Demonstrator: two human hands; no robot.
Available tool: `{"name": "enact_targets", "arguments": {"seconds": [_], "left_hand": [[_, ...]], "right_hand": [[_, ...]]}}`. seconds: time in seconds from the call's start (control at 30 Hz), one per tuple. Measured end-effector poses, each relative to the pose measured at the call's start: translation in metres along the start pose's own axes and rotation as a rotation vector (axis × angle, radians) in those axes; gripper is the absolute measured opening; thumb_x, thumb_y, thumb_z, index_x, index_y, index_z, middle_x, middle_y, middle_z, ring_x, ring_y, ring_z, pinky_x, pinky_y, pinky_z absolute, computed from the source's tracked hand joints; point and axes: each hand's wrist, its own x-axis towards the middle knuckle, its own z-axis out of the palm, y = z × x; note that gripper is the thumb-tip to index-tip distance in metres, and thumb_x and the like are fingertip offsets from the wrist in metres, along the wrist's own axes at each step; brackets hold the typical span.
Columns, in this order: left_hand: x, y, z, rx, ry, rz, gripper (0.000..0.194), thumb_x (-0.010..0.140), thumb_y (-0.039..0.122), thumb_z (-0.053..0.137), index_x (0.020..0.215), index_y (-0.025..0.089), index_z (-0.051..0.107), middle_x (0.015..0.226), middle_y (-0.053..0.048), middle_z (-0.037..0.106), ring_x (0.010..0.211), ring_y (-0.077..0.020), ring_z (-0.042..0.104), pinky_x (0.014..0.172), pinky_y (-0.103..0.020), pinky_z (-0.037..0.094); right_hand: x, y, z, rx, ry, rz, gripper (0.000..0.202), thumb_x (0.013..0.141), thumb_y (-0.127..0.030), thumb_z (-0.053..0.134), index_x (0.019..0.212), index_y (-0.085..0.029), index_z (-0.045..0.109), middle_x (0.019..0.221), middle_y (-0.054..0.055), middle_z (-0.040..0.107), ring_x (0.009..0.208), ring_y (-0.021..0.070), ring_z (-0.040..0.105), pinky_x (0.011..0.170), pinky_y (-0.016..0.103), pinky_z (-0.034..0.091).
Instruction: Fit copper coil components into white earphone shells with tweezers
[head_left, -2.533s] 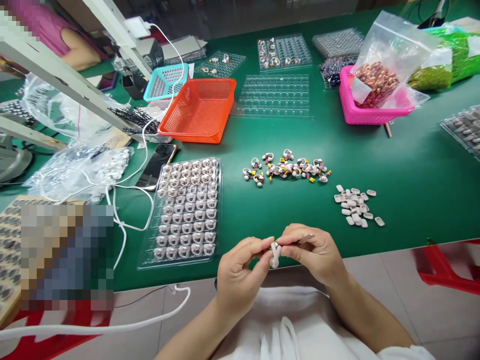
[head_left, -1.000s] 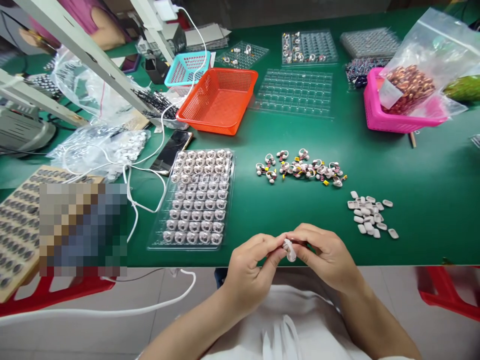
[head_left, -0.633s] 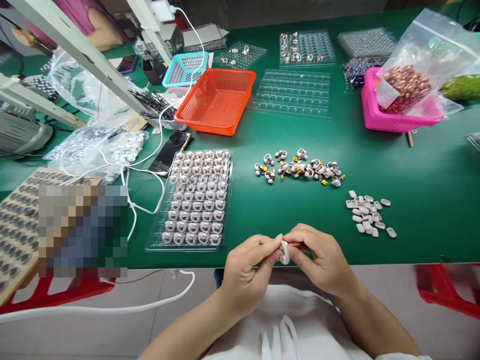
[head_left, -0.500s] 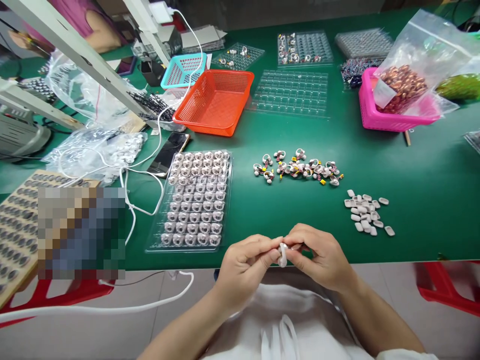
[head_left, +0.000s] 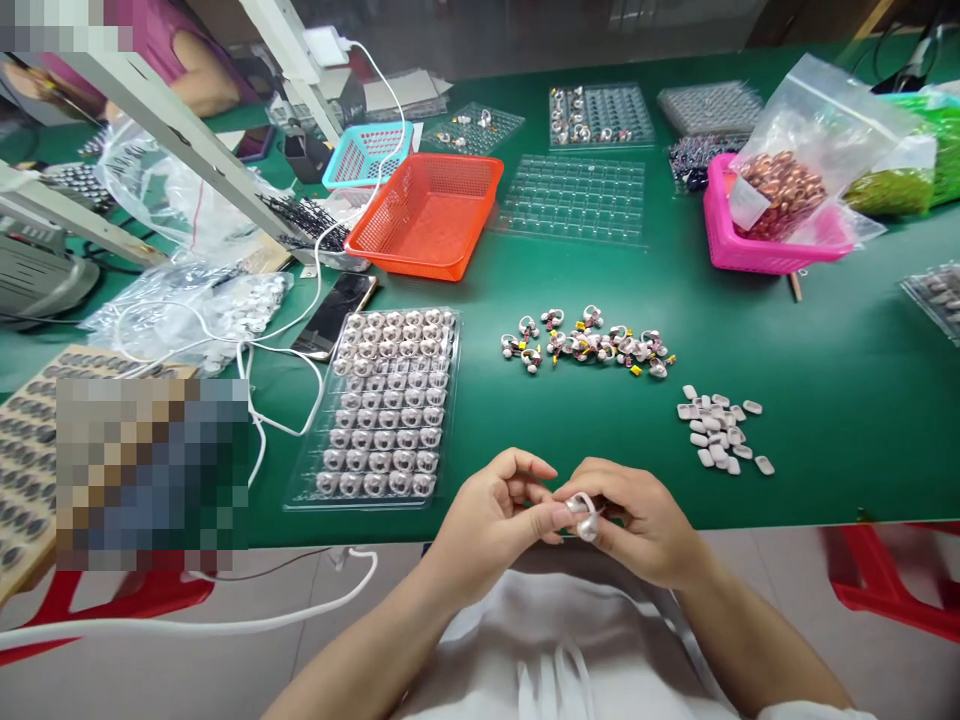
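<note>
A small white curved piece with a rounded silvery end (head_left: 588, 526) is between my hands at the table's front edge. My right hand (head_left: 637, 515) grips it between thumb and fingers. My left hand (head_left: 499, 520) touches its left side with the thumb, the index finger lifted and the fingers apart. Beyond my hands lies a loose cluster of white curved parts with yellow tabs (head_left: 611, 345). Small white oblong caps (head_left: 716, 430) are scattered to the right. On the left, a clear tray (head_left: 300, 490) holds rows of silvery white pieces.
An orange basket (head_left: 427, 225), a turquoise basket (head_left: 367, 155) and clear trays (head_left: 574, 200) stand farther back. A pink basket (head_left: 780, 250) holds a bag of copper-coloured parts. White cables (head_left: 300, 430) and a phone (head_left: 337, 310) lie left. Another person's arm (head_left: 202, 85) shows at upper left.
My left index finger has lifted and those fingers have spread. The white piece has turned and shifted slightly right, showing its rounded end. The camera view has shifted slightly.
</note>
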Motion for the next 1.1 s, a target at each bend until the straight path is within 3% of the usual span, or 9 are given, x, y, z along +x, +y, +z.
{"name": "enact_targets", "arguments": {"seconds": [0.13, 0.2, 0.27, 0.43, 0.6, 0.7, 0.93, 1.03, 1.1], "left_hand": [[0.002, -0.017, 0.005, 0.269, 0.07, 0.398, 0.063, 0.059, 0.041, 0.093, 0.111, 0.019, 0.067, 0.111, -0.01, 0.067, 0.101, -0.0253, 0.066, 0.09, -0.036, 0.055], [0.004, -0.023, 0.009, 0.352, 0.042, 0.529, 0.068, 0.063, 0.042, 0.091, 0.123, 0.022, 0.066, 0.13, -0.014, 0.064, 0.122, -0.0306, 0.059, 0.104, -0.041, 0.048], [0.005, -0.027, 0.013, 0.386, 0.006, 0.581, 0.067, 0.07, 0.042, 0.087, 0.13, 0.024, 0.063, 0.14, -0.014, 0.06, 0.131, -0.0316, 0.054, 0.111, -0.043, 0.043], [0.004, -0.037, 0.023, 0.408, 0.024, 0.617, 0.059, 0.083, 0.034, 0.077, 0.139, 0.025, 0.058, 0.134, -0.012, 0.066, 0.121, -0.028, 0.064, 0.107, -0.039, 0.049], [-0.001, -0.044, 0.027, 0.398, 0.042, 0.753, 0.059, 0.089, 0.024, 0.07, 0.145, 0.03, 0.05, 0.142, -0.009, 0.061, 0.124, -0.0262, 0.062, 0.108, -0.037, 0.048], [-0.003, -0.042, 0.026, 0.364, 0.052, 0.734, 0.056, 0.09, 0.026, 0.069, 0.143, 0.029, 0.053, 0.14, -0.009, 0.063, 0.122, -0.0271, 0.063, 0.108, -0.038, 0.048], [-0.002, -0.034, 0.017, 0.312, 0.041, 0.604, 0.053, 0.09, 0.031, 0.069, 0.14, 0.021, 0.056, 0.13, -0.014, 0.068, 0.115, -0.0279, 0.067, 0.105, -0.04, 0.05], [-0.004, -0.024, 0.011, 0.397, 0.007, 0.644, 0.055, 0.088, 0.031, 0.071, 0.139, 0.019, 0.056, 0.13, -0.016, 0.068, 0.118, -0.0282, 0.065, 0.106, -0.041, 0.049], [-0.005, -0.015, 0.007, 0.514, 0.021, 0.736, 0.058, 0.081, 0.034, 0.078, 0.133, 0.017, 0.06, 0.131, -0.018, 0.065, 0.121, -0.0303, 0.062, 0.106, -0.042, 0.048]], "right_hand": [[-0.01, 0.016, 0.013, 0.424, 0.119, 0.182, 0.027, 0.095, -0.045, 0.061, 0.101, -0.022, 0.071, 0.082, 0.003, 0.061, 0.062, 0.0123, 0.051, 0.055, 0.024, 0.04], [-0.013, 0.023, 0.022, 0.613, 0.147, 0.245, 0.03, 0.091, -0.05, 0.065, 0.099, -0.021, 0.071, 0.08, 0.002, 0.06, 0.055, 0.0099, 0.045, 0.049, 0.022, 0.035], [-0.014, 0.026, 0.031, 0.719, 0.187, 0.256, 0.03, 0.086, -0.049, 0.071, 0.094, -0.02, 0.073, 0.076, 0.002, 0.06, 0.055, 0.01, 0.046, 0.049, 0.021, 0.035], [-0.01, 0.023, 0.047, 0.844, 0.353, 0.193, 0.028, 0.083, -0.046, 0.075, 0.081, -0.018, 0.075, 0.066, 0.0, 0.054, 0.057, 0.0113, 0.044, 0.051, 0.022, 0.036], [-0.011, 0.015, 0.054, 0.89, 0.396, 0.186, 0.021, 0.083, -0.04, 0.075, 0.08, -0.019, 0.073, 0.063, -0.001, 0.05, 0.055, 0.0111, 0.038, 0.052, 0.023, 0.033], [-0.011, 0.012, 0.058, 0.903, 0.409, 0.2, 0.018, 0.083, -0.037, 0.075, 0.08, -0.02, 0.072, 0.066, -0.001, 0.051, 0.058, 0.0116, 0.041, 0.056, 0.023, 0.036], [-0.006, 0.014, 0.054, 0.703, 0.397, 0.245, 0.028, 0.087, -0.045, 0.07, 0.077, -0.019, 0.066, 0.07, 0.0, 0.053, 0.061, 0.0115, 0.045, 0.055, 0.021, 0.038], [-0.004, 0.009, 0.038, 0.362, 0.274, 0.255, 0.027, 0.094, -0.042, 0.062, 0.078, -0.02, 0.062, 0.068, -0.002, 0.051, 0.059, 0.012, 0.046, 0.053, 0.021, 0.039], [-0.001, 0.005, 0.026, 0.043, 0.155, 0.206, 0.018, 0.096, -0.032, 0.058, 0.084, -0.021, 0.063, 0.074, 0.0, 0.059, 0.065, 0.0141, 0.053, 0.059, 0.023, 0.044]]}}
